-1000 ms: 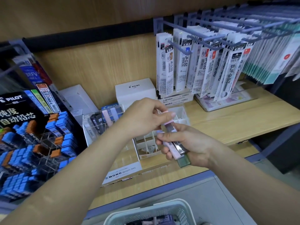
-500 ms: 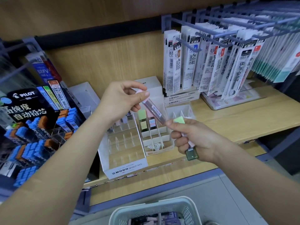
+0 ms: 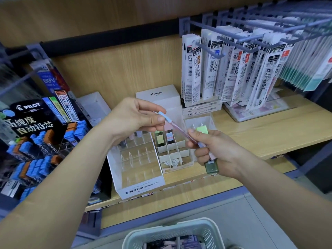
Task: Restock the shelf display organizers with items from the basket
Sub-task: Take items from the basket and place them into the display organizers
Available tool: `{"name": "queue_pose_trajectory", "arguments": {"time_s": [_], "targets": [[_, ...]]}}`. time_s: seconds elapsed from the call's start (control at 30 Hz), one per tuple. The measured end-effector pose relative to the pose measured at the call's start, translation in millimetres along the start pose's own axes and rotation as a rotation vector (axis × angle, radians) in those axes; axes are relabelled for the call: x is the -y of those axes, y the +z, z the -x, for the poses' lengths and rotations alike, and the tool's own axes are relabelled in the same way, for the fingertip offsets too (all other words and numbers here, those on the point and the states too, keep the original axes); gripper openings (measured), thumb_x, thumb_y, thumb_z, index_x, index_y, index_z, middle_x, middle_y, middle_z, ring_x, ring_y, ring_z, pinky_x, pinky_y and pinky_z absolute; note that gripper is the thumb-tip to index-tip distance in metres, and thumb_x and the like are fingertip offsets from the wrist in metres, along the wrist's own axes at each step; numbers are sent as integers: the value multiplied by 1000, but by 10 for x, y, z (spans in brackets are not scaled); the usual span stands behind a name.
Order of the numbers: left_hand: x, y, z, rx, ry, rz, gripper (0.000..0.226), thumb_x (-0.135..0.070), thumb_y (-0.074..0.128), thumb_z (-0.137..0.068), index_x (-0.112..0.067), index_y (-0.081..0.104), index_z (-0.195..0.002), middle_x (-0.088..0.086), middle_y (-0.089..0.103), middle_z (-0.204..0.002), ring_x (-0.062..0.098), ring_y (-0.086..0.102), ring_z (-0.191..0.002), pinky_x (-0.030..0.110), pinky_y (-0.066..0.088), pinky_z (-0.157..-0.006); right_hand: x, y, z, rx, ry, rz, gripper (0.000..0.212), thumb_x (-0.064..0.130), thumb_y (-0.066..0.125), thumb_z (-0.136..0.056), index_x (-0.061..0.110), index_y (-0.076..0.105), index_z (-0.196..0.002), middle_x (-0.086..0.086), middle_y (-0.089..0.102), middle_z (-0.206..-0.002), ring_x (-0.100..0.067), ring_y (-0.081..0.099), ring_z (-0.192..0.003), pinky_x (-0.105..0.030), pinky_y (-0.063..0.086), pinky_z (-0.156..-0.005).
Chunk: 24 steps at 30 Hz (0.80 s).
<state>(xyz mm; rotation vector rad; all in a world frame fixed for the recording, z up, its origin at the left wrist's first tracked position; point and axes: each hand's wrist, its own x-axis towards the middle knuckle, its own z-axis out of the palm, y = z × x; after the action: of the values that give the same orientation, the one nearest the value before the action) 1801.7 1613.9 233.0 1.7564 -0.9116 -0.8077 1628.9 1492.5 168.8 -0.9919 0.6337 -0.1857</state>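
My left hand (image 3: 136, 117) pinches the blue-capped end of a slim pink lead case (image 3: 177, 129), drawing it out of a bundle of lead cases (image 3: 211, 161) gripped in my right hand (image 3: 217, 150); a green case top (image 3: 202, 130) sticks up from that bundle. Below my hands stand two organizers on the wooden shelf: a white MONO graph MG organizer (image 3: 142, 187) with clear dividers, and a clear organizer (image 3: 172, 155) with a few cases at its back. A pale green basket (image 3: 172, 232) with more cases sits at the bottom edge.
A black Pilot lead display (image 3: 34, 133) with blue and orange boxes fills the left. White Pilot box (image 3: 158, 96) and stacked MONO boxes (image 3: 201, 109) stand behind. Refill packs hang on hooks (image 3: 233, 69) at upper right, over a clear tray (image 3: 251, 112).
My left hand has lifted up and left, pulling one lead case out of the bundle. My right hand has risen slightly with the rest. The camera view shifted down.
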Motion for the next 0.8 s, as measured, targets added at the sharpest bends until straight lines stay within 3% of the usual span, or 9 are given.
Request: {"name": "queue_pose_trajectory", "arguments": {"time_s": [0.13, 0.27, 0.37, 0.53, 0.6, 0.7, 0.8], "targets": [[78, 43, -94, -185, 91, -251, 11, -19, 70, -84, -10, 74, -90, 15, 68, -76, 16, 62, -64, 32, 56, -66, 55, -39, -28, -155, 36, -25, 28, 32, 62, -94, 6, 66, -104, -6, 59, -65, -8, 35, -40, -18, 29, -35], [152, 91, -164, -357, 172, -605, 13, -25, 72, -85, -13, 74, -90, -5, 62, -64, 9, 56, -59, 21, 45, -54, 116, -128, -48, -246, 40, -184, 9, 11, 56, -90, 9, 55, -99, -5, 46, -65, -9, 35, -38, -18, 29, -35], [253, 134, -205, -361, 226, -785, 19, -31, 73, -83, -13, 74, -86, -1, 65, -73, 18, 59, -73, 29, 49, -69, 120, -149, -42, -242, 12, -205, 15, 3, 51, -90, 5, 55, -104, -4, 38, -69, -9, 35, -40, -19, 30, -35], [350, 234, -305, -330, 304, -1005, 27, -35, 63, -88, -10, 68, -80, 4, 60, -77, 25, 54, -80, 33, 40, -67, 109, -104, 3, -184, -25, -197, 27, -6, 47, -91, -7, 57, -115, -8, 46, -70, -13, 44, -46, -20, 41, -41], [353, 272, -333, -307, 313, -1064, 26, -36, 61, -89, -11, 68, -85, 5, 61, -81, 25, 55, -82, 32, 39, -67, 100, -90, 24, -134, -21, -206, 25, -8, 52, -91, -11, 56, -115, -12, 51, -74, -16, 51, -50, -23, 49, -45], [370, 330, -382, -285, 326, -1095, 24, -37, 61, -89, -16, 67, -97, 4, 65, -89, 25, 58, -88, 31, 38, -71, 84, -75, 52, -87, -3, -177, 19, -6, 59, -89, -10, 58, -108, -15, 61, -63, -19, 62, -56, -28, 58, -54], [386, 384, -449, -282, 361, -1143, 23, -38, 60, -89, -19, 59, -101, 2, 65, -95, 25, 58, -93, 33, 40, -74, 62, -78, 65, -42, 20, -202, 24, -1, 61, -90, -6, 59, -113, -16, 66, -68, -18, 66, -60, -24, 57, -51]]}}
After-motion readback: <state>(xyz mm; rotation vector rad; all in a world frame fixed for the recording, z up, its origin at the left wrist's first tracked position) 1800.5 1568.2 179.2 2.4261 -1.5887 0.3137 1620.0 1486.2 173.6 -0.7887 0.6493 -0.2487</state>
